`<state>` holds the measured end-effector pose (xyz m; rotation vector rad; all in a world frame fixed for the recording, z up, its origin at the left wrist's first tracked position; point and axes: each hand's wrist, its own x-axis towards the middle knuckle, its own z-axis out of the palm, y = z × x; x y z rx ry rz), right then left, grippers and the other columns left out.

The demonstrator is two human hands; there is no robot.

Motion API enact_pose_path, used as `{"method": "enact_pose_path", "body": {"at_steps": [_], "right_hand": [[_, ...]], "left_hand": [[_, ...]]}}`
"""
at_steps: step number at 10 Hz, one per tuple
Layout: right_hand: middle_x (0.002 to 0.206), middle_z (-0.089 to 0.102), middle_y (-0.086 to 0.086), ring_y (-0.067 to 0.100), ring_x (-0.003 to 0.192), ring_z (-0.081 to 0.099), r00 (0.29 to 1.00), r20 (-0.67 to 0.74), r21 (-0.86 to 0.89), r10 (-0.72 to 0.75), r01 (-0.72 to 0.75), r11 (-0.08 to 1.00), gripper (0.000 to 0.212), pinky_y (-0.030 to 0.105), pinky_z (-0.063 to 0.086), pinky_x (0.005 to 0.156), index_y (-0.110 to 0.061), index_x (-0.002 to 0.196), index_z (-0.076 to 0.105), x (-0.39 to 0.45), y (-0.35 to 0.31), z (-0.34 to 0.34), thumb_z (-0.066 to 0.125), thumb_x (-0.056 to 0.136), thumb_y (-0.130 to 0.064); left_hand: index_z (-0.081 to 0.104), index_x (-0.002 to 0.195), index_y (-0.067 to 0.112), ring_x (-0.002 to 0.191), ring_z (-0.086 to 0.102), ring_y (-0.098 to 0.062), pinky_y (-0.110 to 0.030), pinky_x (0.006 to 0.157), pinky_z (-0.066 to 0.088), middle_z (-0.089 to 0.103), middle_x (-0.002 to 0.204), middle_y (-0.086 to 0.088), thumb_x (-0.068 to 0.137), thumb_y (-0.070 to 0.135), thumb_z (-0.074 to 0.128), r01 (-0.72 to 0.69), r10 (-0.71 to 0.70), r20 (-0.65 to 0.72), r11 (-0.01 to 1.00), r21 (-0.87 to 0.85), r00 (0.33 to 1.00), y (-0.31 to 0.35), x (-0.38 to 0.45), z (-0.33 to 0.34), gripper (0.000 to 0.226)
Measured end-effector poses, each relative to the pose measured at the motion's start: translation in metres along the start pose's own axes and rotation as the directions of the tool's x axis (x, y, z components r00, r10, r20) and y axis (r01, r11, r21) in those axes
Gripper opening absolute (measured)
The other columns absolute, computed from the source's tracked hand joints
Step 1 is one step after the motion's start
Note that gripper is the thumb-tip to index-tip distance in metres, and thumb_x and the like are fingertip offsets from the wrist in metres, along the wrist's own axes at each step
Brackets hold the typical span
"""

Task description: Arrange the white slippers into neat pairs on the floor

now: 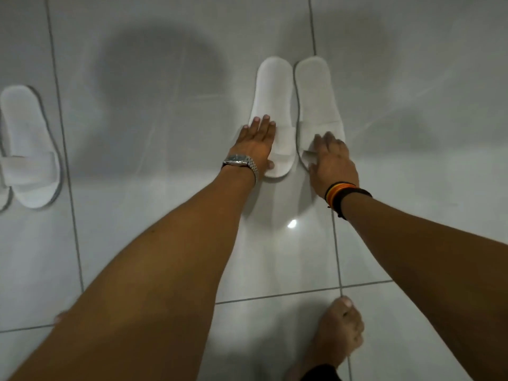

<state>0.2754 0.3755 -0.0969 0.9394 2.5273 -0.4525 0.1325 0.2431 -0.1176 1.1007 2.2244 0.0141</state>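
Observation:
Two white slippers lie side by side on the tiled floor, toes toward me. My left hand point(257, 143), with a metal watch on the wrist, lies flat with fingers spread on the strap of the left slipper point(272, 86). My right hand point(331, 160), with coloured bands on the wrist, presses on the toe end of the right slipper point(314, 89). A narrow gap separates the two. Another white slipper point(27, 138) lies at the far left, with the edge of a second one point(4, 196) beside it at the frame border.
The floor point(154, 92) is glossy grey tile with dark grout lines and a bright light reflection near the middle. My bare foot point(339, 331) stands at the bottom right, close below the pair.

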Motion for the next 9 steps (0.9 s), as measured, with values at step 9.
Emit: {"method": "enact_pose_path", "body": {"at_steps": [9], "right_hand": [[0.164,0.025,0.007,0.026,0.151,0.024,0.978,-0.197,0.294,0.069,-0.008,0.956,0.067,0.042,0.027,0.123,-0.014,0.155,0.031,-0.048,0.113,-0.08,0.059,0.094,-0.014]], "left_hand": [[-0.003,0.158,0.006,0.154,-0.008,-0.029,-0.046,0.126,-0.001,-0.009,0.166,-0.015,0.101,0.037,0.043,-0.009,-0.008,-0.284,0.998,-0.056,0.959,0.14,0.003,-0.029,0.079]]}}
